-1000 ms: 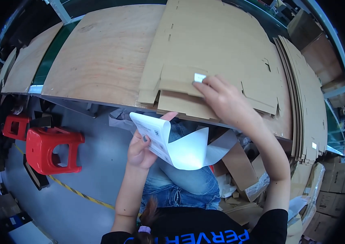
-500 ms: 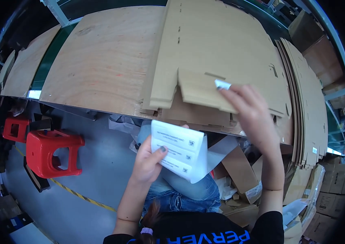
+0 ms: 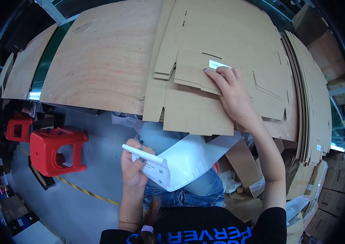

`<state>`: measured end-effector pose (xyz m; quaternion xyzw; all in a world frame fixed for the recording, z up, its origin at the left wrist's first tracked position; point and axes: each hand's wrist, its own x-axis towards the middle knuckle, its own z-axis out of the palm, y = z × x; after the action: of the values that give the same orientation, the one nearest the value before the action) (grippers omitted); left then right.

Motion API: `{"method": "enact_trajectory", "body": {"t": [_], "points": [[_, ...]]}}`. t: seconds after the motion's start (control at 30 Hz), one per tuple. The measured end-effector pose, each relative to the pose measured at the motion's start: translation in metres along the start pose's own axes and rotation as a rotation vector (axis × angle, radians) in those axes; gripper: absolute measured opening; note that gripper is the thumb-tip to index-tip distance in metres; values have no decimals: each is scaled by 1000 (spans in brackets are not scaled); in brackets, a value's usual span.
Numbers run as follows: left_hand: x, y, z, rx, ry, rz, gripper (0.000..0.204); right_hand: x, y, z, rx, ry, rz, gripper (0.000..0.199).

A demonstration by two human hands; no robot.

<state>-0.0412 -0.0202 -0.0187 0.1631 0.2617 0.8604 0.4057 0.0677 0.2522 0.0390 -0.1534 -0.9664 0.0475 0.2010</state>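
My left hand (image 3: 134, 166) is closed around a strip of white printed labels (image 3: 156, 170), thumb on its front. Its top edge curls over, and a long pale length of the strip (image 3: 188, 156) drapes across my lap. My right hand (image 3: 235, 91) rests on the top flat cardboard carton (image 3: 221, 30), thumb and fingers apart. Beneath its fingertips a small white label (image 3: 218, 64) lies flat on the carton's flap (image 3: 193, 75), partly covered by the fingers. Another cardboard flap (image 3: 197, 112) juts out below, over the table's near edge.
A plywood tabletop (image 3: 103, 57) extends left of the cartons. More flat cartons (image 3: 312, 97) are stacked at the right. Red plastic stools (image 3: 44, 152) stand on the grey floor at left. Opened cardboard and scraps (image 3: 241, 162) lie below the table, with boxes (image 3: 333, 199) far right.
My right hand has moved slightly up and left, bringing the pinched label down flat onto the carton. The left hand has lowered and the label strip has tilted, its top curling over.
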Motion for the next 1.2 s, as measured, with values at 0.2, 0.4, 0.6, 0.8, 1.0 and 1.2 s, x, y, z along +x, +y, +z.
{"method": "enact_trajectory", "body": {"t": [0.2,0.4,0.6,0.8,1.0,1.2], "points": [[-1,4,0,48,32,-209,32,-3,-10,-17,-28,-39,-38,36],[10,11,33,342,-102,-371,22,-1,15,-20,-102,-15,-138,30],[12,-6,39,573,-84,-239,13,-36,-72,-65,633,-197,97,26],[21,-7,55,735,-192,-338,17,-57,-80,-70,784,-246,355,22],[15,-13,58,759,-209,-515,28,-70,-65,-62,757,-107,260,13],[6,-10,33,836,-388,-596,29,-52,-16,-53,778,108,529,2]]}}
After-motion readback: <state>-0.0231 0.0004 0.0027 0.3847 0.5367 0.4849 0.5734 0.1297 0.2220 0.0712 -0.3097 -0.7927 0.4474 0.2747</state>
